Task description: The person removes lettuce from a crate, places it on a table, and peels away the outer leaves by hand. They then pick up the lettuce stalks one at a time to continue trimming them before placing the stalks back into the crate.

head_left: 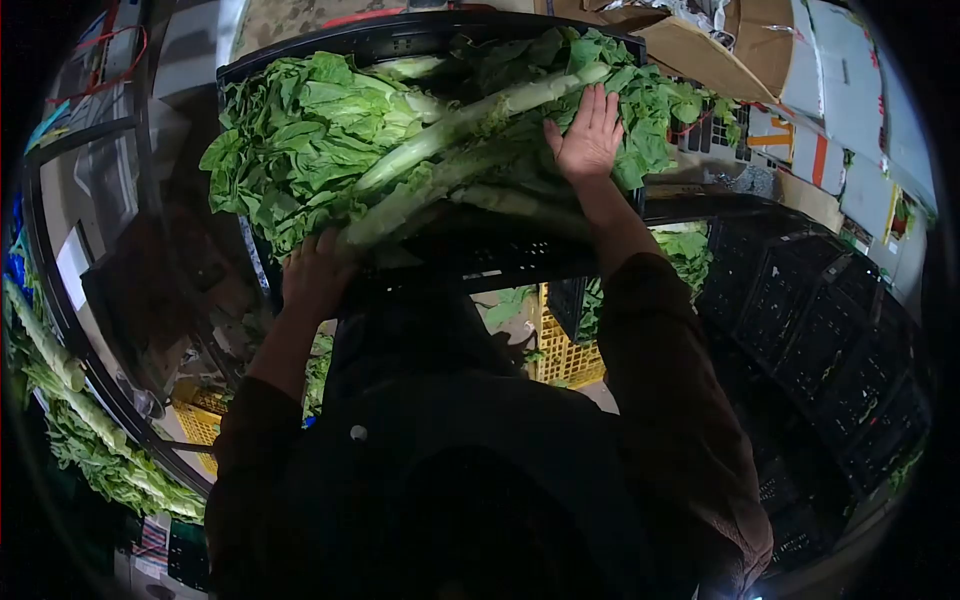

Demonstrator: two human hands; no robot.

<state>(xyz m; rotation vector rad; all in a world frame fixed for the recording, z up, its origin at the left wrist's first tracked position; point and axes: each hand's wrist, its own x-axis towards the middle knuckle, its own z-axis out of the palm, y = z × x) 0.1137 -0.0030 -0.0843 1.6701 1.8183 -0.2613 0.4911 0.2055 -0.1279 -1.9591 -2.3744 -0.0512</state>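
Dark clothing [450, 440]: nearest the camera, torso and sleeves filling the lower middle.
Celtuce [430, 145]: long pale stalks and leafy tops lie in the black plastic crate [430, 278] before me, the uppermost stalk slanting across the pile.
Right hand [590, 145]: laid flat, fingers straight and thumb apart, over the greens by that stalk's far end; I pinch nothing with it.
Left hand [315, 270]: at the crate's near left corner, against leaves and a thick stalk; its fingertips are shaded, so I cannot tell whether they grip.
Uppermost stalk: could roll or slide, I judge, if I pressed one end harder (celtuce stems are round and look slick).
Leaves over the left rim [225, 150]: might tear if squeezed against the edge.
Floor [522, 322]: leaf scraps show; what bears the crate is hidden.
Room: yellow crate [565, 350] below, black crates [800, 310] to my right, cardboard box [745, 65] beyond, black frame [88, 137] on my left, more celtuce [95, 415] past it.
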